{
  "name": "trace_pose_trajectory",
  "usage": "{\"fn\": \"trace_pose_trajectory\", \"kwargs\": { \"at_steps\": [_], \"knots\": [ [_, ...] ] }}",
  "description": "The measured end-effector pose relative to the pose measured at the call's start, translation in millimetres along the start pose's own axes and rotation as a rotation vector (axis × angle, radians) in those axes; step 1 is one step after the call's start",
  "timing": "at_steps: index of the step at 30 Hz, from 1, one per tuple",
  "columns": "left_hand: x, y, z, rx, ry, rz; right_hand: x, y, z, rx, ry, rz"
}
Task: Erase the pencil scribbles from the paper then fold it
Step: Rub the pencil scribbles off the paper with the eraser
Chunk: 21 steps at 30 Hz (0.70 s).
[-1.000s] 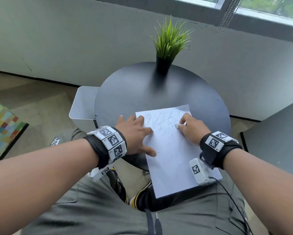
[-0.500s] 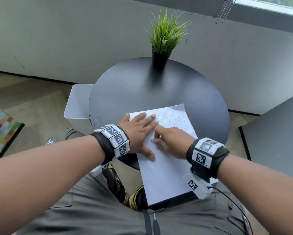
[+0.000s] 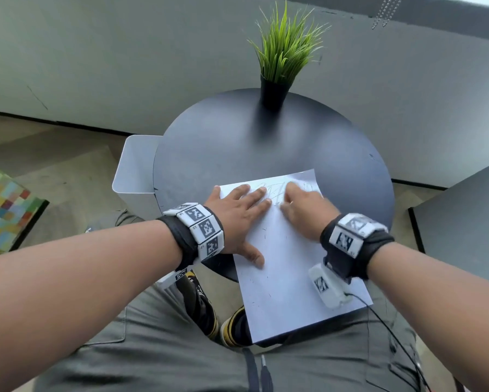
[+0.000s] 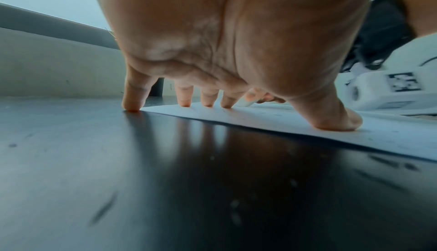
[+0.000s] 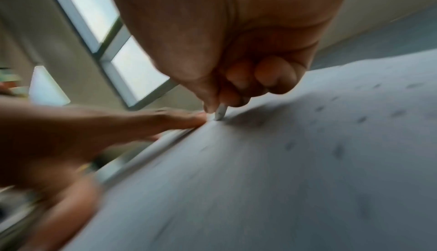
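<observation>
White paper [image 3: 288,258]: lies on my black round table [image 3: 237,154], near edge overhanging at 6 o'clock.
Left hand [image 3: 237,216]: fingers spread flat, pressing the sheet.
Right hand [image 3: 305,210]: I pinch an eraser [image 5: 221,112] on scribbles [image 3: 274,190] at 12 o'clock.

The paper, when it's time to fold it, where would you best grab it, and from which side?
Probably the near end of the paper, which juts past the table edge over the lap: a thumb and fingers can pinch it from below there. The rest lies flat, pinned by the left hand, while the right hand rubs an eraser on it.
</observation>
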<state>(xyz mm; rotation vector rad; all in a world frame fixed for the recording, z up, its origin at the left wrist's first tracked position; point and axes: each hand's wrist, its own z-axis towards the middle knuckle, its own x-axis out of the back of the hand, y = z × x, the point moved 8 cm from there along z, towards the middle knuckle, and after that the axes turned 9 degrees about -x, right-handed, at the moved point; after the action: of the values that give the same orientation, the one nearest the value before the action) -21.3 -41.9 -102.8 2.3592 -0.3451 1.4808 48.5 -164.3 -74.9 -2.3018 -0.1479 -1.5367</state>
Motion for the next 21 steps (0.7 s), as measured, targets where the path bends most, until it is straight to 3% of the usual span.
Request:
{"fn": "trace_pose_trajectory", "kwargs": {
  "at_steps": [3,4,7,8,10,12,13,17,19,21],
  "knots": [
    [-1,1,-1,-0.006,-0.018,-0.015,-37,-42,-49,0.284,-0.171,-0.043],
    [0,1,-1,-0.005,-0.019,-0.012,-34,-40,-46,0.281,-0.176,-0.045],
    [0,0,-1,0.002,-0.016,-0.001,3,6,3,-0.014,-0.014,0.036],
    [0,0,-1,0.004,-0.018,0.0,4,11,5,-0.052,0.01,0.057],
    [0,0,0,0.002,-0.017,-0.005,-10,-12,-15,0.069,-0.031,0.007],
    [0,1,0,-0.002,-0.016,-0.006,-36,-43,-49,0.274,-0.165,0.001],
    [0,1,0,-0.002,-0.017,-0.008,-37,-44,-51,0.297,-0.194,-0.01],
    [1,1,-1,0.004,-0.026,-0.003,0,4,-2,0.025,-0.022,0.036],
    [1,0,0,0.001,-0.029,0.007,-7,-10,-20,0.136,-0.027,-0.013],
    [1,0,1,-0.007,-0.039,0.015,-32,-37,-56,0.33,-0.162,-0.045]
  ]
}}
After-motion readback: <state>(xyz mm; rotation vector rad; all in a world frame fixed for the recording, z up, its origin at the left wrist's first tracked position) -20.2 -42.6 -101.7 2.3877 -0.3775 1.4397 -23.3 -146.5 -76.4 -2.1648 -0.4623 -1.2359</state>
